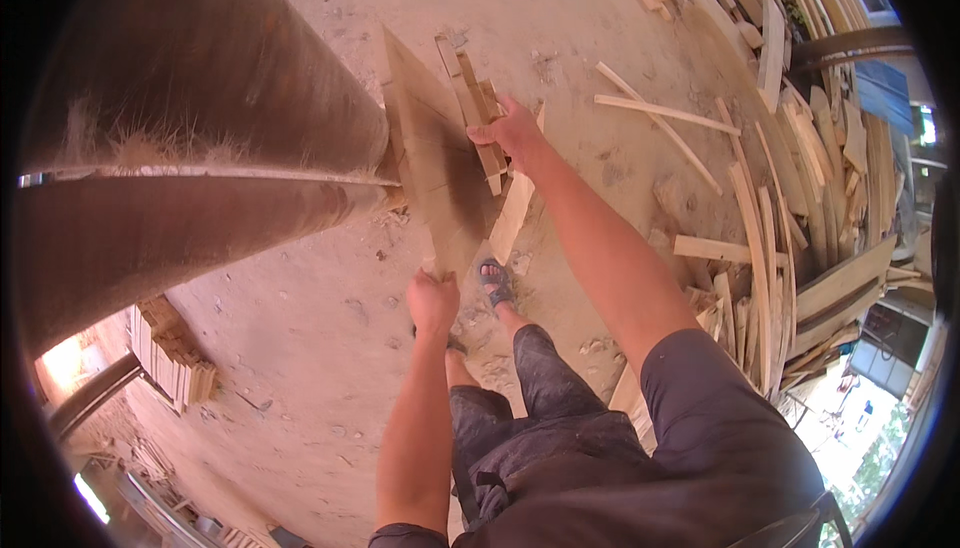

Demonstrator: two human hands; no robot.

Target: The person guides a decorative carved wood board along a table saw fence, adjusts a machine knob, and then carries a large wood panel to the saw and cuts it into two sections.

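Left hand (434,300) pinches the near end of a wooden board (435,148)

A dark sleeve (690,378) and dark shorts (550,378) lie closest, with the left forearm (412,438) and right forearm (605,233) reaching past them. The left hand's fingers are closed on the board's near end. The board is tilted, one broad face showing with a shadow across it. The right hand (515,136) is farther out, at the board's right side, its thumb against short wood strips (462,88); the other fingers are partly hidden, so I cannot tell whether they pinch strips, board or both

Beyond the hands, a sandalled foot (495,283) rests on the dusty ground (330,318), with a pale offcut (514,213) just beside it. To the left, a large brown upper body (220,58) and a lower one (180,248) taper toward the board, pale fibres (140,145) fringing the slit between them

Farther off, two thin sticks (690,120) lie crossed on the ground, a wood stack (170,358) sits at lower left, and long planks (755,248) heap up at right, near a blue sheet (885,95)
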